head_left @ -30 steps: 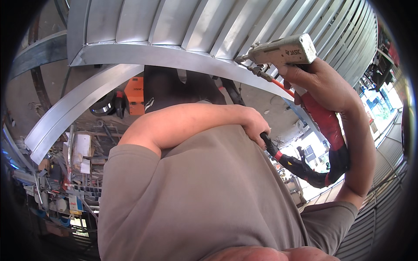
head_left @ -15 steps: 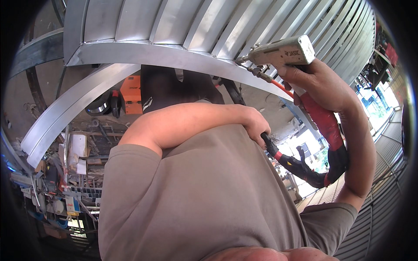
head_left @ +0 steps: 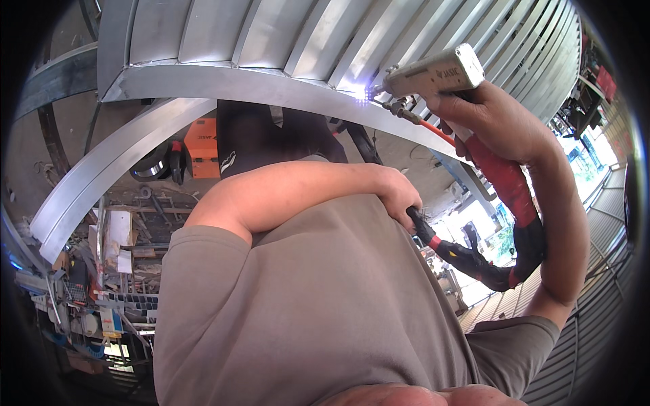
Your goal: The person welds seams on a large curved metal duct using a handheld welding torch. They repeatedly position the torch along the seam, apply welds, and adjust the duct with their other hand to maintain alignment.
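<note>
My right hand (head_left: 493,122) grips a light-coloured handheld welding gun (head_left: 433,73), fingers wrapped round its red-taped handle. At the gun's tip a bright bluish-white glow (head_left: 363,93) lights the joint between a slat and the curved metal rim (head_left: 264,82) of a large slatted metal panel (head_left: 311,40). A thin orange-red tube (head_left: 437,132) runs to a nozzle below the tip. My left arm crosses my body, and my left hand (head_left: 401,197) is closed round the gun's black-wrapped cable (head_left: 467,258), which loops up to the handle.
A loose curved metal strip (head_left: 115,162) hangs below the panel at left. An orange box (head_left: 202,147) stands on the floor beside a dark round item (head_left: 152,164). A rack (head_left: 145,233) with metal scraps and tools lies at lower left. Corrugated sheeting (head_left: 575,325) rises at right.
A bright glow has appeared at the welding gun's tip. The gun and my right hand have shifted slightly up and left. My left hand stays on the cable.
</note>
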`<state>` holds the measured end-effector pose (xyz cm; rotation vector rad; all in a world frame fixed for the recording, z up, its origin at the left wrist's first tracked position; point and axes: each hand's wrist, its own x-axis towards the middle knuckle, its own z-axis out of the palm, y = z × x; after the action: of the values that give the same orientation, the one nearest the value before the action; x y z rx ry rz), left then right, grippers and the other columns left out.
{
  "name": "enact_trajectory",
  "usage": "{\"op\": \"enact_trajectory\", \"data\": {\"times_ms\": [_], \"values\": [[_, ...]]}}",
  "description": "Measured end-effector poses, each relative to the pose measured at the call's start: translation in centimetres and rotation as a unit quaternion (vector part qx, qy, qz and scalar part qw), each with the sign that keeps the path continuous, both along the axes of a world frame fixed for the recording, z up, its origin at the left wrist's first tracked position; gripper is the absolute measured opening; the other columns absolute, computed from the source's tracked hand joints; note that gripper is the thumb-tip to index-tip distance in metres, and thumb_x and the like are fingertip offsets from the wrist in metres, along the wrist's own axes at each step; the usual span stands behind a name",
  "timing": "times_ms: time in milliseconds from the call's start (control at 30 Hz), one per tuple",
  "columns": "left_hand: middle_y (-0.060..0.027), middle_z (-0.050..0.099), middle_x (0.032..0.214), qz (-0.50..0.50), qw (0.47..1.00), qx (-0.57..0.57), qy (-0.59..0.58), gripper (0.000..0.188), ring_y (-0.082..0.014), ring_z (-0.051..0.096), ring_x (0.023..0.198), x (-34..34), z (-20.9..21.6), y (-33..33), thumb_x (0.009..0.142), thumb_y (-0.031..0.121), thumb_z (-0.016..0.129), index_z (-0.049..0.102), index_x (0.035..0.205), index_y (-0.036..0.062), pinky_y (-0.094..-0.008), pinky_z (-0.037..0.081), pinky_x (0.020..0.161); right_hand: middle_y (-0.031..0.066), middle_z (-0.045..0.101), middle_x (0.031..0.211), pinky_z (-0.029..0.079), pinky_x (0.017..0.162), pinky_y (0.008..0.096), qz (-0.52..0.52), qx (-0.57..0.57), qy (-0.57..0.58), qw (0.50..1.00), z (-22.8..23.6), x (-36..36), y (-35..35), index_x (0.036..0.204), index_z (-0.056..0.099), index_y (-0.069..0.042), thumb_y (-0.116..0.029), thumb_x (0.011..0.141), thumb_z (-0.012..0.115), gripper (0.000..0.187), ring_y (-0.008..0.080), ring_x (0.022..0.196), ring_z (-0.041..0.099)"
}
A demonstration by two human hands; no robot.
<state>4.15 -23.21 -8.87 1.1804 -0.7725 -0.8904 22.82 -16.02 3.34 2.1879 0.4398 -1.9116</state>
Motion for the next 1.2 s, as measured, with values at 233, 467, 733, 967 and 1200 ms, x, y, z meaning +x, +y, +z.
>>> {"op": "enact_trajectory", "data": {"times_ms": [233, 467, 733, 967, 1200], "values": [[-0.0138, 0.074, 0.110, -0.004, 1.000, 0.001, -0.001, 0.059, -0.0345, 0.068, 0.108, 0.2, 0.2, 0.3, 0.090, 0.060, 0.066, 0.069, 0.125, 0.0126, -0.0460, 0.052, 0.091, 0.0105, 0.072, 0.096, 0.055, 0.080, 0.0304, 0.011, -0.046, 0.001, 0.999, 0.2, 0.0, 1.1, 0.126, 0.068, 0.002, -0.046, 0.101, 0.063, 0.055, 0.0154, 0.082, 0.068], [-0.0137, 0.074, 0.110, -0.003, 1.000, -0.006, 0.000, 0.059, -0.0340, 0.068, 0.108, 0.2, 0.4, 0.8, 0.090, 0.060, 0.066, 0.070, 0.124, 0.0125, -0.0456, 0.052, 0.091, 0.0109, 0.073, 0.099, 0.055, 0.081, 0.0309, 0.031, -0.021, 0.002, 0.999, 0.2, -0.4, 1.7, 0.128, 0.068, 0.002, -0.048, 0.101, 0.063, 0.057, 0.0160, 0.083, 0.069], [-0.0137, 0.074, 0.109, -0.001, 1.000, -0.005, -0.003, 0.057, -0.0335, 0.069, 0.107, 0.4, 0.7, 1.2, 0.090, 0.059, 0.066, 0.070, 0.122, 0.0127, -0.0455, 0.052, 0.090, 0.0114, 0.073, 0.101, 0.055, 0.084, 0.0311, 0.040, -0.037, -0.009, 0.998, 0.4, -0.2, 1.7, 0.129, 0.068, 0.001, -0.047, 0.101, 0.064, 0.056, 0.0169, 0.087, 0.069], [-0.0135, 0.074, 0.108, 0.002, 1.000, -0.005, -0.003, 0.056, -0.0331, 0.069, 0.107, 0.6, 1.0, 1.5, 0.090, 0.057, 0.066, 0.070, 0.123, 0.0125, -0.0456, 0.052, 0.090, 0.0117, 0.073, 0.100, 0.055, 0.083, 0.0319, 0.036, -0.042, -0.005, 0.998, 0.7, -0.2, 1.7, 0.129, 0.068, 0.001, -0.045, 0.100, 0.064, 0.055, 0.0178, 0.086, 0.069], [-0.0138, 0.074, 0.109, 0.001, 1.000, -0.007, -0.007, 0.056, -0.0336, 0.068, 0.107, 0.8, 1.2, 1.6, 0.091, 0.056, 0.067, 0.069, 0.125, 0.0127, -0.0461, 0.052, 0.091, 0.0109, 0.074, 0.101, 0.055, 0.083, 0.0314, 0.041, -0.067, -0.005, 0.997, 1.0, -0.3, 1.9, 0.128, 0.070, 0.000, -0.046, 0.100, 0.064, 0.053, 0.0169, 0.087, 0.068]]}}
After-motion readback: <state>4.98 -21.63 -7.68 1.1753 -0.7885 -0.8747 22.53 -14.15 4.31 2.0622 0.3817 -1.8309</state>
